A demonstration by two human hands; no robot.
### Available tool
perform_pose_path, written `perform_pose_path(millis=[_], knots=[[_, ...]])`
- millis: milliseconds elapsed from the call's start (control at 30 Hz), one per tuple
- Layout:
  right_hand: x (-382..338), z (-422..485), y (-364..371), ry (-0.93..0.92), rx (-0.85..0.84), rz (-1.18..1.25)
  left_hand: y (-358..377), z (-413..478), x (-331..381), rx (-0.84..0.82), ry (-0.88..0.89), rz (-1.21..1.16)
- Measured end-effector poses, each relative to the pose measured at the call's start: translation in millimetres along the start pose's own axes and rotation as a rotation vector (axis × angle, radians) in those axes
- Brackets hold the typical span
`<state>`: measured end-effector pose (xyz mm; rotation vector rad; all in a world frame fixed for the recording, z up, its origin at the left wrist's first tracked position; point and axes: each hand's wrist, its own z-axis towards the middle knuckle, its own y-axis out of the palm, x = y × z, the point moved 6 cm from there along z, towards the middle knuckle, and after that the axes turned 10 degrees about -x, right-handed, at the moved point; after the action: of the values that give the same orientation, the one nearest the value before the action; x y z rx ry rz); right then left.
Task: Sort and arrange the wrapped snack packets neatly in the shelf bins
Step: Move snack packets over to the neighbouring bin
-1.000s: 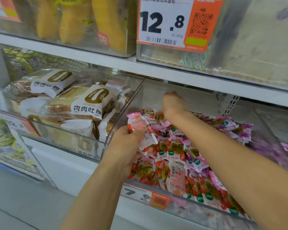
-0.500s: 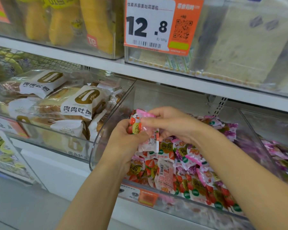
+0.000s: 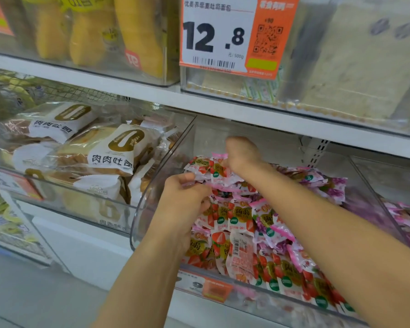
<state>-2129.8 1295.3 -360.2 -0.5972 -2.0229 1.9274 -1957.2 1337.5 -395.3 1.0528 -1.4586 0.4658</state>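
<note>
At bin (image 3: 137, 223) far-left, strawberry packets (image 3: 207, 170) lie between hands: left hand (image 3: 185, 195) grips near end, right hand (image 3: 243, 155) pinches far end.

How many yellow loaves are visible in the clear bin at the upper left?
3, side by side in that bin: left loaf, middle loaf, right loaf. More may be hidden behind them.
</note>
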Motion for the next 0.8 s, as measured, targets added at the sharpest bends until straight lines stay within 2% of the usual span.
perform_pose_path(millis=[100, 167, 200, 267, 333, 400, 567, 700, 733, 800], knots=[[-5.3, -16.3, -2.0, -0.055, 0.208, -0.261, -5.4, -0.9, 1.1, 0.021, 0.004, -0.01], [-2.8, -22.0, -3.3, -0.107, 0.273, -0.28, -7.0, -1.7, 1.0, 0.029, -0.002, -0.01], [-0.2, -23.0, -1.6, -0.142, 0.25, -0.207, -7.2, -2.3, 0.9, 0.028, -0.005, -0.008], [1.3, -26.0, 10.8, -0.191, 0.068, -0.056, -7.0, -3.0, 1.0, 0.024, -0.004, -0.001], [-0.7, -29.0, 26.1, -0.202, -0.094, -0.105, -5.4, -3.0, 1.4, 0.019, 0.004, 0.004], [-1.4, -28.0, 30.8, -0.184, -0.09, -0.162, -1.0, -1.8, 1.4, 0.011, 0.011, 0.011], [-2.0, -30.5, 25.4, -0.191, -0.141, -0.059, 17.6, -1.9, -1.3, -0.028, 0.002, 0.029], [46.2, -44.8, -15.1, -0.141, 0.12, 0.027, 26.0, -4.6, -2.0, -0.053, -0.01, 0.018], [60.8, -45.4, -21.0, -0.118, 0.093, -0.015, 27.5, -4.5, -1.6, -0.056, -0.01, 0.016], [81.3, -44.4, -17.0, -0.083, -0.12, -0.072, 31.7, -4.6, -1.2, -0.058, -0.009, 0.016]])
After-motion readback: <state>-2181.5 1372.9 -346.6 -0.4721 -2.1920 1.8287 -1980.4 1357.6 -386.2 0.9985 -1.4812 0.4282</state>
